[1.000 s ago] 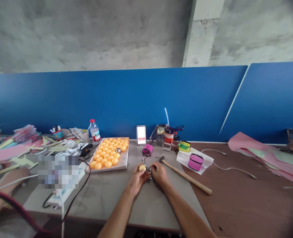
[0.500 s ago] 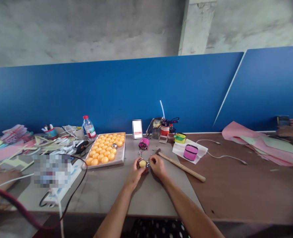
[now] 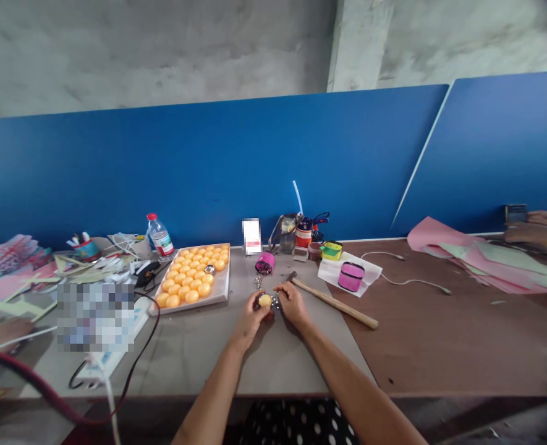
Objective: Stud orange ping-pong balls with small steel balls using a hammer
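Ball is pinched in left hand's fingers, probably for steadiness. Right hand pinches shiny pieces just beside ball; hammer lies to ball's right.

Left forearm and right forearm bare, crossing front edge of bench, converging inward. Left hand curled in grip, thumb along near side. Right hand just beside, fingers bent, tips towards left hand.
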### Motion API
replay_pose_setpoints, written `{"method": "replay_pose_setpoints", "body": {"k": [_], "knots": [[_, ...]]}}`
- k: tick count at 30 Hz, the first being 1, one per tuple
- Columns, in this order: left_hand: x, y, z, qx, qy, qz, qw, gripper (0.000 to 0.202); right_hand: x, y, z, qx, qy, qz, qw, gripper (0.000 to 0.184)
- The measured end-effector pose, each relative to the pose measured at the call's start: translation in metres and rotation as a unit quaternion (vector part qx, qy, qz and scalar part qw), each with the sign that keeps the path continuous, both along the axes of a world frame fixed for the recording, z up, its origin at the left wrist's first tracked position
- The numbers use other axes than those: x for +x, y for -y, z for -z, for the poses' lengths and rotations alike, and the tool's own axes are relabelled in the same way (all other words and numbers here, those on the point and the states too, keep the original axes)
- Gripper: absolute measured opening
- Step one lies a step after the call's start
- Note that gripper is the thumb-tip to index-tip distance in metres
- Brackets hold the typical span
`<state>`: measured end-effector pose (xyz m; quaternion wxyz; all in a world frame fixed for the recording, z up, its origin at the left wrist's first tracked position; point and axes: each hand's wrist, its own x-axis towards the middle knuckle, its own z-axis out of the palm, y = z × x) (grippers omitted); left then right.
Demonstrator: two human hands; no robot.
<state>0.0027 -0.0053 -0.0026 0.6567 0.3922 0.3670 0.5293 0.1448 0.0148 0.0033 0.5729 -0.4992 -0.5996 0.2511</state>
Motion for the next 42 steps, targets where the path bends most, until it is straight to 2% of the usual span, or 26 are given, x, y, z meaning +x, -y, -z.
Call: {"method": "replay_pose_setpoints", "body": {"k": [5,12,18,23,27,32,37,42], "knots": [[-0.001,0.000,-0.006,-0.012,0.051,-0.004,0.999,0.053,-0.001,0.002,0.000,-0.055,-0.079,-0.057,0.994,0.015],[-0.004,0.003,-0.022,-0.051,0.132,-0.006,0.990,0.045,-0.001,0.003,-0.004,-0.117,-0.278,-0.136,0.944,0.019],[-0.006,0.002,-0.021,-0.063,0.159,0.001,0.985,0.031,0.001,0.003,-0.009,-0.121,-0.322,-0.169,0.924,0.019],[-0.007,0.002,-0.019,-0.054,0.148,0.005,0.987,0.028,0.001,0.001,-0.008,-0.125,-0.377,-0.180,0.900,0.022],[-0.007,0.002,-0.020,-0.057,0.138,-0.006,0.989,0.027,0.001,0.001,-0.008,-0.153,-0.382,-0.179,0.894,0.028],[-0.007,0.002,-0.021,-0.059,0.129,-0.012,0.990,0.026,0.000,0.002,-0.008,-0.156,-0.370,-0.188,0.896,0.025],[-0.006,0.001,-0.020,-0.062,0.125,-0.013,0.990,0.028,0.002,0.000,-0.010,-0.152,-0.390,-0.209,0.884,0.027],[-0.006,0.001,-0.020,-0.055,0.130,-0.003,0.990,0.028,0.003,0.001,-0.012,-0.162,-0.359,-0.255,0.883,0.029]]}}
